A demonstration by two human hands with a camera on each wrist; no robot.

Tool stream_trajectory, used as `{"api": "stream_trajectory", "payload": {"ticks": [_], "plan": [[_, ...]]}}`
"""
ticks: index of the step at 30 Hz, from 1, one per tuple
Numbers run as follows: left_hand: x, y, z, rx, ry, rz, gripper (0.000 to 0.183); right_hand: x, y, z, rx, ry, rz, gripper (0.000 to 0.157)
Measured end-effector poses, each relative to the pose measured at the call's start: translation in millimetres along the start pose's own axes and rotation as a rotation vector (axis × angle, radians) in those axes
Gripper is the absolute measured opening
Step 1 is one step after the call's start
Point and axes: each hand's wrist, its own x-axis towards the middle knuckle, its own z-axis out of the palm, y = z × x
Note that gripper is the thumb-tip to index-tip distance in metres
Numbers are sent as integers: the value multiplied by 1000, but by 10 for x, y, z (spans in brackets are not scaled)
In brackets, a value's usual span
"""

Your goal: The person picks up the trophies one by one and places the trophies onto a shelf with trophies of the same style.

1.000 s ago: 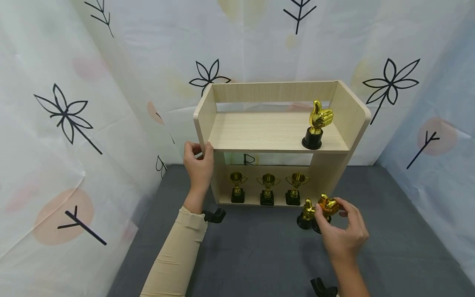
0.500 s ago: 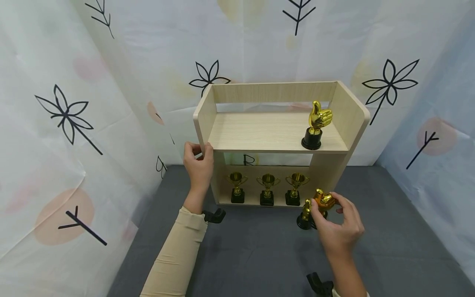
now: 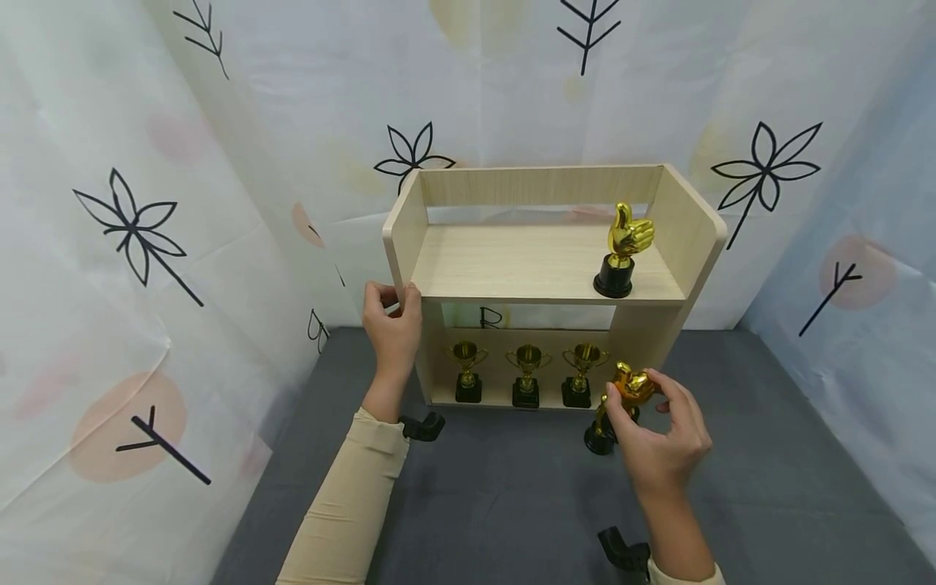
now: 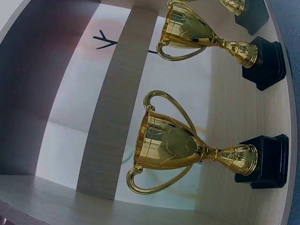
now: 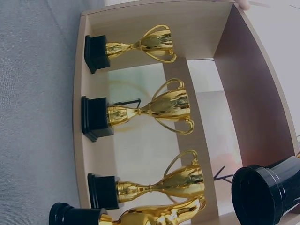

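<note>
My left hand grips the front edge of the left side panel of a two-tier wooden shelf. In the head view my right hand pinches a gold thumbs-up trophy between thumb and fingers. That trophy's black base shows at the lower right of the right wrist view, raised off the table. Just left of it, partly hidden, a second thumbs-up trophy stands on the table before the shelf's lower right corner. A third thumbs-up trophy stands at the right of the upper tier.
Three gold cup trophies stand in a row on the lower tier: a left cup, a middle cup and a right cup. Under the shelf lies a dark grey tabletop. Patterned white cloth hangs behind and at both sides.
My right hand has lifted the pinched trophy off the tabletop and carried it slightly up and left, closer to the shelf. The left hand keeps its grip on the side panel.
</note>
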Motion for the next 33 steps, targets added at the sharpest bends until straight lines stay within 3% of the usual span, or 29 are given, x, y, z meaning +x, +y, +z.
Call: {"api": "stream_trajectory", "payload": {"ticks": [18, 33], "plan": [[-2, -15, -5, -14, 2, -9, 25, 231, -296, 174, 90, 61, 8, 42], [-9, -9, 2, -11, 2, -5, 23, 307, -383, 293, 126, 87, -6, 42]]}}
